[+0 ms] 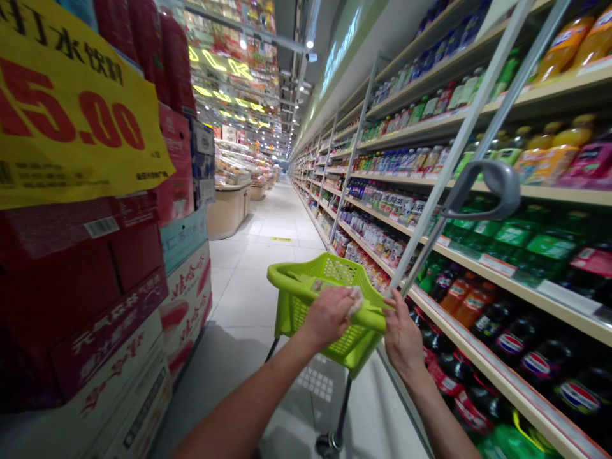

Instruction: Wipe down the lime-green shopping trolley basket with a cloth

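A lime-green shopping cart [282,312] with perforated basket walls stands on the floor in front of me, its handle bar towards me. My left hand [329,315] is closed on a crumpled whitish cloth [356,301] and presses it against the bar. At the right end of the bar, my right hand [404,331] has its fingers bent over the cart's corner. A thin pole with a grey loop handle [497,188] slants down to just behind those fingers. Whether they also touch the pole is hidden.
Shelves of bottled drinks [526,248] line the right side, close to the cart. Stacked drink cartons [186,287] with a yellow price sign [76,115] rise on the left. Between them a tiled aisle [268,255] runs ahead past a rounded display stand [229,210].
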`<state>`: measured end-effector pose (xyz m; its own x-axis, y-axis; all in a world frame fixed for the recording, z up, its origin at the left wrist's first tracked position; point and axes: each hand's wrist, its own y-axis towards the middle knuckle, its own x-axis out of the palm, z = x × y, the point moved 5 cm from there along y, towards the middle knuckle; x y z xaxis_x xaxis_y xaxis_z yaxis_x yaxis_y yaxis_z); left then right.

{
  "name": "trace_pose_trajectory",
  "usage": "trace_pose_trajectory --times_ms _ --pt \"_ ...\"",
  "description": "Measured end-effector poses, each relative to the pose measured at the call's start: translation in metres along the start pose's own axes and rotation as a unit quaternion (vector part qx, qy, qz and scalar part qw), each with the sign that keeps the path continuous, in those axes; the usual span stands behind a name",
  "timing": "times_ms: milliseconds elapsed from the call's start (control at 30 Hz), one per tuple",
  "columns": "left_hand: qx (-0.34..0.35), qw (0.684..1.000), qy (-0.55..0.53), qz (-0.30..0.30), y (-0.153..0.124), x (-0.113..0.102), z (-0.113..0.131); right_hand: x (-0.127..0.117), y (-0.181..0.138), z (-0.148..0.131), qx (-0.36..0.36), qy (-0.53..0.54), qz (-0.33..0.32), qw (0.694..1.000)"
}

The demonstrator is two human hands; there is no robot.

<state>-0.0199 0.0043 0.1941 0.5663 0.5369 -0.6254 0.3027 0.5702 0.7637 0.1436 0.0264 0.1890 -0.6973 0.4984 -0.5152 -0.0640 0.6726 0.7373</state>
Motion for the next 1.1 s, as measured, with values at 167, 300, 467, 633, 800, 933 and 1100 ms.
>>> trace_pose_trajectory --times_ms 167,300,467,633,800,933,1100 --pt "-0.118 0.989 0.029 0.086 -0.018 -0.032 -0.044 0.001 -0.007 0.010 0.009 0.030 -0.001 1.000" --pt "0.006 1.000 0.003 0.004 -0.002 0.009 0.011 0.009 -0.011 0.005 -0.009 0.027 0.007 1.000" --pt "0.019 0.999 0.014 -0.023 0.001 0.019 0.020 0.012 -0.016 0.008 -0.044 0.025 0.008 0.999" --pt "-0.112 0.989 0.046 0.082 -0.025 -0.033 -0.047 0.016 -0.028 0.001 -0.132 -0.033 0.019 0.991" --pt "-0.049 0.997 0.031 0.041 -0.012 -0.009 -0.010 0.021 -0.034 -0.003 -0.190 -0.084 0.050 0.977" --pt "0.018 1.000 0.018 -0.009 -0.002 0.010 0.017 0.018 -0.034 0.003 -0.205 -0.095 0.046 0.973" --pt "-0.129 0.986 0.070 0.076 -0.028 -0.034 -0.038 0.012 -0.036 0.007 -0.215 -0.106 0.032 0.970"
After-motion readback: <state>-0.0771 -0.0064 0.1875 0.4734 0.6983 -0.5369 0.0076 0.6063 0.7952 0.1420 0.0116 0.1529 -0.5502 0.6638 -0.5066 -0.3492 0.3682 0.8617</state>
